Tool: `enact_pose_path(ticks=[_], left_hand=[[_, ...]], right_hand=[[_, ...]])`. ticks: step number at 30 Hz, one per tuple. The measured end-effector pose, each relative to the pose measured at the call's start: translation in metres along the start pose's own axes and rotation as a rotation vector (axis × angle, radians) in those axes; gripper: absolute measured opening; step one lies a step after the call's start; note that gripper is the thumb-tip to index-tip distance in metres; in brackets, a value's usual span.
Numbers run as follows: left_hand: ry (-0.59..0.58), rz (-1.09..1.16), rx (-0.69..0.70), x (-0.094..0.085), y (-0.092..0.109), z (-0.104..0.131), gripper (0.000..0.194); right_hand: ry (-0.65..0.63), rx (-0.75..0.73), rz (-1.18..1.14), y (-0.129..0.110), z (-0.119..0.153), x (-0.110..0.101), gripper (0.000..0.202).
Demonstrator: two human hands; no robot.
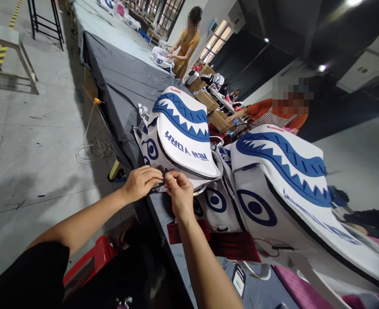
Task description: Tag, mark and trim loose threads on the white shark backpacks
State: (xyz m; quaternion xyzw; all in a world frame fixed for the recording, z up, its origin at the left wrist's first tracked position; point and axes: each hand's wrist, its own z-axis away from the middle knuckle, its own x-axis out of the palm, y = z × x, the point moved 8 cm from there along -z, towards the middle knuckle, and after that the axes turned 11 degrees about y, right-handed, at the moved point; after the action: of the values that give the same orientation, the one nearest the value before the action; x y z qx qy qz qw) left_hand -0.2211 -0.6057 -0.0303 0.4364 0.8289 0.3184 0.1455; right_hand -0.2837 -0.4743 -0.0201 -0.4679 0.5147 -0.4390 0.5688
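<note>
Left hand (143,182) has fingers narrow, pinching a small black piece (161,182) at the lower front of the white shark-print bag (184,143). Right hand (180,191) meets it from the right, thumb and fingers drawn together at the piece's edge; exact grip too small to tell. Two-sided pinch probably steadies a small, loose part for fine finger work. Bag sits at the left edge of the grey-covered table (112,81), likely for easy reach, flap hanging over its front. Second shark-print bag (282,171) is to the right, set beside the first, maybe to keep similar pieces together. Dark red sheet (236,247) and black tag (239,281) lie nearer, right of the right forearm. Co-worker in yellow (189,43) handles white goods, far side.
</note>
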Motion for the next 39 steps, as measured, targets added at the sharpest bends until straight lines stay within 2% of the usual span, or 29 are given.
enact_pose_path(ticks=[4, 6, 13, 19, 24, 28, 31, 39], left_hand=[[0.039, 0.104, -0.288, 0.013, -0.02, 0.006, 0.008], [0.023, 0.084, -0.355, 0.019, -0.025, 0.009, 0.01], [-0.036, 0.045, -0.301, 0.025, -0.018, 0.007, 0.015], [-0.085, 0.041, -0.318, 0.028, -0.017, 0.005, 0.018], [-0.115, 0.041, -0.389, 0.03, -0.021, 0.006, 0.021], [-0.14, 0.072, -0.535, 0.033, -0.03, 0.009, 0.015], [-0.164, 0.075, -0.579, 0.034, -0.032, 0.009, 0.01], [-0.233, 0.039, -0.554, 0.033, -0.031, 0.005, 0.006]], right_hand=[[0.05, -0.074, 0.012, 0.0, -0.001, -0.004, 0.025], [0.063, -0.082, -0.004, 0.001, -0.001, -0.006, 0.025], [0.099, -0.192, 0.055, -0.003, 0.0, -0.007, 0.024], [0.094, -0.248, 0.114, -0.003, 0.0, -0.009, 0.022], [0.081, -0.291, 0.187, -0.001, -0.002, -0.01, 0.023], [0.077, -0.338, 0.256, -0.004, -0.003, -0.01, 0.023], [0.087, -0.328, 0.238, -0.004, -0.004, -0.011, 0.023], [0.06, -0.246, 0.203, 0.0, -0.005, -0.009, 0.025]])
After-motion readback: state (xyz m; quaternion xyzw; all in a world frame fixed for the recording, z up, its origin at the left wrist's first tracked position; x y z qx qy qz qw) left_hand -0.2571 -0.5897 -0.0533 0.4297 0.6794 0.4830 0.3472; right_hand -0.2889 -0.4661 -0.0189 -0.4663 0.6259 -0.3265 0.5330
